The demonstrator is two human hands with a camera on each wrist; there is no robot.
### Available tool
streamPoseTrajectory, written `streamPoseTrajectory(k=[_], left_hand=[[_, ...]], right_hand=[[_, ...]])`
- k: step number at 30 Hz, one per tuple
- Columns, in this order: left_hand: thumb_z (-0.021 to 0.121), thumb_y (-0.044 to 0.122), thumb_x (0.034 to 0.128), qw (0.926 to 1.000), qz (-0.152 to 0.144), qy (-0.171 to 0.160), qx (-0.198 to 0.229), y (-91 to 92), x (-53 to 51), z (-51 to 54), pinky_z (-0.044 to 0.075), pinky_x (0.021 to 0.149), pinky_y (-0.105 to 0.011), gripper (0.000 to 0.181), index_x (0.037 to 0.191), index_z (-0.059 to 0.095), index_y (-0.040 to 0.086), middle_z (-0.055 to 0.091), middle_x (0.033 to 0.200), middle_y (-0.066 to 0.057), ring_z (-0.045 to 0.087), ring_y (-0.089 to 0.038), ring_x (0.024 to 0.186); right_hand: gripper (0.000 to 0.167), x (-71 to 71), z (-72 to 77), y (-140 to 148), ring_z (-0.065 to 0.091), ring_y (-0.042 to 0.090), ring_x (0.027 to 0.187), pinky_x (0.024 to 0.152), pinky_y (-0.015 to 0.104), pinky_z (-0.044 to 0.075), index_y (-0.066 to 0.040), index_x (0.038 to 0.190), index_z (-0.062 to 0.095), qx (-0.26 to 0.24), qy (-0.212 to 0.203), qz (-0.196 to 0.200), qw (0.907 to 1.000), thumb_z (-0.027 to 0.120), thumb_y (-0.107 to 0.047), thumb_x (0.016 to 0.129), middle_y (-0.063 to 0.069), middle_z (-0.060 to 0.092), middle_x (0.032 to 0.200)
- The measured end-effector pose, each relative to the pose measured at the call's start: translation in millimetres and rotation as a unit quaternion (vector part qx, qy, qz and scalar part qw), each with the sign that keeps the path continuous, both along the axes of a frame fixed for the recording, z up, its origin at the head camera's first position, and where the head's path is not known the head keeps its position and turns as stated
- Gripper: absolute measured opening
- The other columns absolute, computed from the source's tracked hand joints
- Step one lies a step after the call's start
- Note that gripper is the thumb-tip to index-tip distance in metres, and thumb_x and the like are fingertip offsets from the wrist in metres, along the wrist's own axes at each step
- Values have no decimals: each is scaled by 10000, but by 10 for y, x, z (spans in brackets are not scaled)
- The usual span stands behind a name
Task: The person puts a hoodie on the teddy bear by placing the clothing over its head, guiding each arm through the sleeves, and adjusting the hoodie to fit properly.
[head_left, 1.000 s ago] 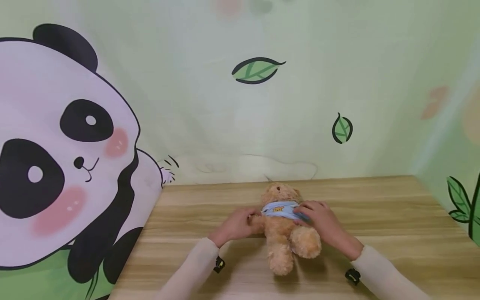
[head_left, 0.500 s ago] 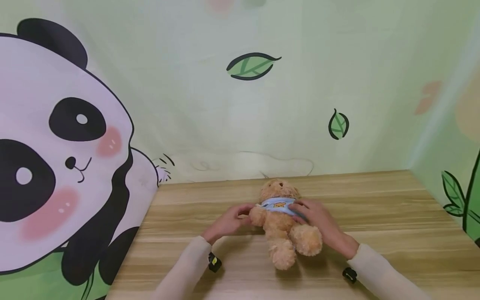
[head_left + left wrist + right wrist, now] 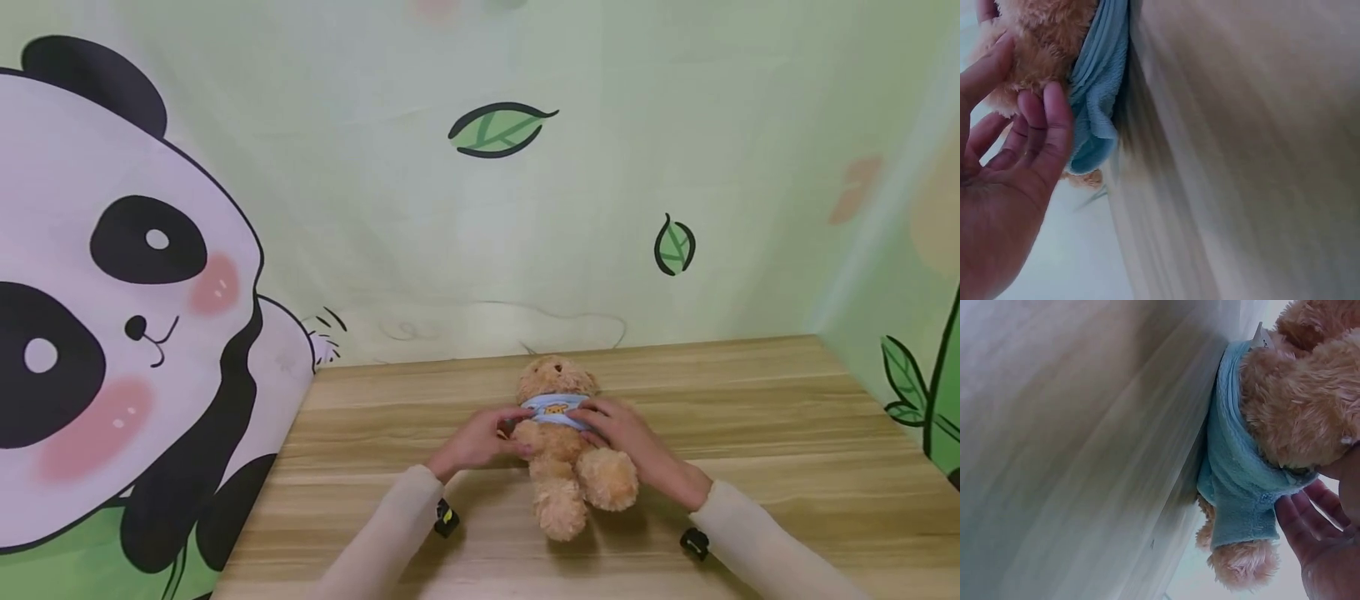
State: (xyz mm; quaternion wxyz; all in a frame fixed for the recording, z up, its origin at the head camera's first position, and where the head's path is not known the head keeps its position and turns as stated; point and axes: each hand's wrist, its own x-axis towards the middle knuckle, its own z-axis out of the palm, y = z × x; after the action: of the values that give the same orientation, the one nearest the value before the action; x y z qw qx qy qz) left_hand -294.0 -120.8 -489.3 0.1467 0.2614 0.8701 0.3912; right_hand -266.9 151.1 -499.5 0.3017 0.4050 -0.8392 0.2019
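A light-brown teddy bear (image 3: 558, 483) lies on its back, head toward the far edge and legs toward me. It wears a light blue shirt (image 3: 555, 410) with a small bear print. My left hand (image 3: 480, 442) grips the bear's arm at the left side, thumb and fingertips on the fur (image 3: 1025, 69); a blue sleeve (image 3: 1094, 147) hangs beside these fingers. At the other side, my right hand (image 3: 630, 433) holds the lower part of the shirt. In the right wrist view its fingers (image 3: 1297, 525) press the blue cloth and the thumb lies near the hem.
The wood-grain tabletop (image 3: 390, 392) extends around the bear on all sides. Behind it stands a pale green wall cloth (image 3: 390, 217) with printed leaves and a large panda (image 3: 172, 350) at the left. A small white tag (image 3: 1262, 337) sticks out at the shirt.
My left hand drew back slightly to the left, then came in again onto the bear's arm and shirt edge. My right hand keeps its place on the shirt. The head view shifted a little.
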Motion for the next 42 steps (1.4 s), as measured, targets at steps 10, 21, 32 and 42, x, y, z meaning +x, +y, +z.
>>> streamPoseTrajectory(k=[10,21,32,42], left_hand=[[782,199,837,9990,-161,319,-278,93,-18,65,467,829,-269,443,1226,587,116,574,1187,-56,530,-150,980],[747,86,846,9969,-330,684,-183,173,-29,-18,451,821,-278,319,1101,557,122,572,1115,-69,522,-165,953],[694,75,891,9762,-336,2132,-235,210,6,-108,414,737,-244,223,891,475,113,503,940,-50,482,-154,856],[607,229,926,9464,-174,2944,-1316,243,94,-57,374,601,-208,165,931,454,171,477,923,6,462,-113,714]], right_hand=[[367,-10,29,-5,649,279,900,739,408,545,-58,1118,697,10,13,168,9999,772,-6,762,134,665,1046],[379,-31,-5,-15,636,242,852,711,372,534,-57,1075,708,-199,200,380,9989,796,16,713,109,662,988],[373,-38,-10,-16,642,266,881,736,398,532,-82,1077,711,-166,167,360,9991,783,22,727,118,663,1020],[385,-55,6,11,643,249,870,725,382,535,-90,1063,718,-148,125,532,9984,800,38,709,111,673,1007]])
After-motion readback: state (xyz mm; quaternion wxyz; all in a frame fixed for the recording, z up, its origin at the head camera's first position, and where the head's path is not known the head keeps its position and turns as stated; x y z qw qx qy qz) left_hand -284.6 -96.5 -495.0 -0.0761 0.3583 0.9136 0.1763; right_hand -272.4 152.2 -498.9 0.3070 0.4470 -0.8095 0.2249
